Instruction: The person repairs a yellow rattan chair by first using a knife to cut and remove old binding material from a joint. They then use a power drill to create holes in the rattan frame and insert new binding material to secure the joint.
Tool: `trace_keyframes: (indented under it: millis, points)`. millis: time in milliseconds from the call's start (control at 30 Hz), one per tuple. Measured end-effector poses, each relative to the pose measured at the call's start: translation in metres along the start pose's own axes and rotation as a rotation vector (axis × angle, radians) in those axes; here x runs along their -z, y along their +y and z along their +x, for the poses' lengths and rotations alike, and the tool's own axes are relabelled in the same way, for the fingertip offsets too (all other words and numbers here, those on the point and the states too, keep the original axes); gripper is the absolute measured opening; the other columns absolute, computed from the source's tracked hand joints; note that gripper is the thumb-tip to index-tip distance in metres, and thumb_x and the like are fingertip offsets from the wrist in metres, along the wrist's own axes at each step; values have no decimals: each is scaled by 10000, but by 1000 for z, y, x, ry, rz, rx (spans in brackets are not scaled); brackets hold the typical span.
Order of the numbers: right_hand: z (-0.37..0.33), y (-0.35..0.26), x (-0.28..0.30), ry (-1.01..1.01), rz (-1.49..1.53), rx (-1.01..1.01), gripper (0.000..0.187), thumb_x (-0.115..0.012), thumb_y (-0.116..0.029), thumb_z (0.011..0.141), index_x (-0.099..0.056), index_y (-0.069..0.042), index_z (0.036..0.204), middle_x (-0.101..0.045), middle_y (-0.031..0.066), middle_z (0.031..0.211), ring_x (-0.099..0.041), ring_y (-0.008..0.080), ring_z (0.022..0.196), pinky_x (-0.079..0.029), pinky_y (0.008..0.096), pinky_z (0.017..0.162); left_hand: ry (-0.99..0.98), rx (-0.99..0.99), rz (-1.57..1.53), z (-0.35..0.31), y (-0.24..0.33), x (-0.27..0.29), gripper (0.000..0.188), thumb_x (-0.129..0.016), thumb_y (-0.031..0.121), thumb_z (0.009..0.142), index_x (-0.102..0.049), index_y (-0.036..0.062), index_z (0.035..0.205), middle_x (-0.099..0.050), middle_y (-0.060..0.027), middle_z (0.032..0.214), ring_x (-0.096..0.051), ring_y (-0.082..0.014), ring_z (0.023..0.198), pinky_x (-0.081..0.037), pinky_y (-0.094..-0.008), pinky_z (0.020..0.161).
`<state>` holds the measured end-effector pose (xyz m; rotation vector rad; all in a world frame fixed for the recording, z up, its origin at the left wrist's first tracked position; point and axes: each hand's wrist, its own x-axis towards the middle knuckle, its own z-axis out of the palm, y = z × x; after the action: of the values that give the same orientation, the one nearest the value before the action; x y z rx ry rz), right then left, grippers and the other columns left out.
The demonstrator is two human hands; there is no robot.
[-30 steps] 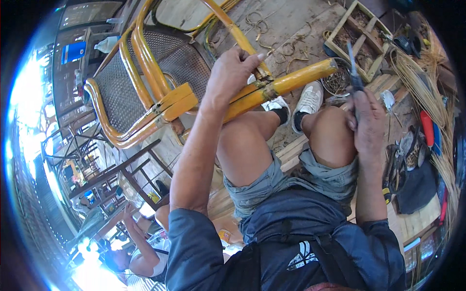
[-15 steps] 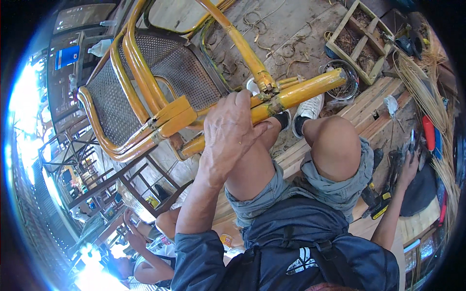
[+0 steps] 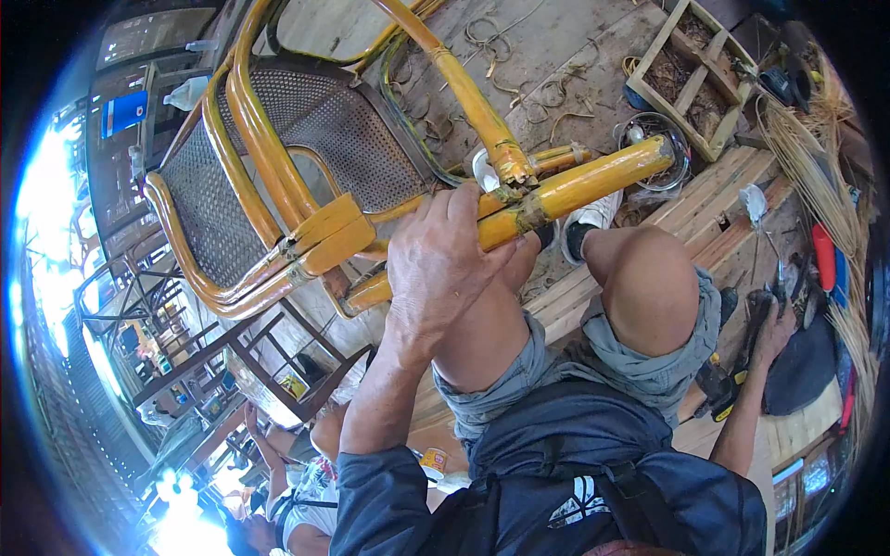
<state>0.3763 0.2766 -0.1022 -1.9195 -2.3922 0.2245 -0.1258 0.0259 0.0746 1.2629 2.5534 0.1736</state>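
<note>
A yellow varnished rattan chair (image 3: 269, 148) with a dark woven mesh panel lies tipped over in front of me, its thick poles across my thighs. My left hand (image 3: 440, 246) is wrapped round a pole beside a joint. There, the binding round a thick pole (image 3: 593, 185) looks rough and frayed, and a slanting pole (image 3: 473, 111) ends against it. Far to the right, my right hand (image 3: 774, 331) is down among several tools. Its fingers close near a slim metal piece (image 3: 781, 278), whose kind I cannot make out.
A wooden frame box (image 3: 709, 83) and a glass bowl (image 3: 681, 153) stand at the far right. Long fibre strands (image 3: 807, 157), a red handle (image 3: 822, 255) and a black-and-yellow power tool (image 3: 718, 394) lie rightward. Another person (image 3: 311, 500) sits at the lower left.
My right hand has moved slightly down and back among the tools, the metal piece shifting with it. My left hand keeps its hold. The other person has shifted position.
</note>
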Motion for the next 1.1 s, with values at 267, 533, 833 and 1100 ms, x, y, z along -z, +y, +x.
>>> trace_keyframes:
  millis: [267, 533, 833, 1100]
  points:
    - [5, 14, -7, -22, -101, 44, 471, -487, -357, 901, -521, 2, 1205, -553, 229, 1113, -498, 352, 1061, -367, 392, 929, -158, 52, 6, 14, 5, 9, 371, -739, 276, 637, -523, 36, 819, -571, -121, 761, -603, -298, 742, -482, -404, 630]
    - [8, 4, 4, -73, -193, 14, 475, -475, -333, 912, -501, 24, 1223, -534, 237, 1169, -483, 352, 1106, -337, 381, 963, -128, 36, 10, 13, 3, 4, 371, -743, 238, 631, -515, 48, 853, -561, -120, 784, -583, -298, 723, -465, -390, 620]
    - [5, 8, 0, -75, -150, -50, 477, -465, -335, 924, -489, 34, 1227, -524, 242, 1181, -470, 360, 1119, -333, 392, 971, -162, 39, -60, 19, -2, 1, 513, -802, 274, 521, -539, 40, 894, -564, -113, 749, -574, -299, 664, -444, -386, 572]
    - [5, 1, 1, 54, -124, 37, 490, -488, -283, 918, -430, 57, 1266, -517, 234, 1203, -482, 346, 1123, -336, 372, 982, -215, 26, -85, 22, -1, 8, 522, -762, 207, 559, -552, 51, 1011, -563, -95, 779, -572, -274, 700, -448, -372, 624]
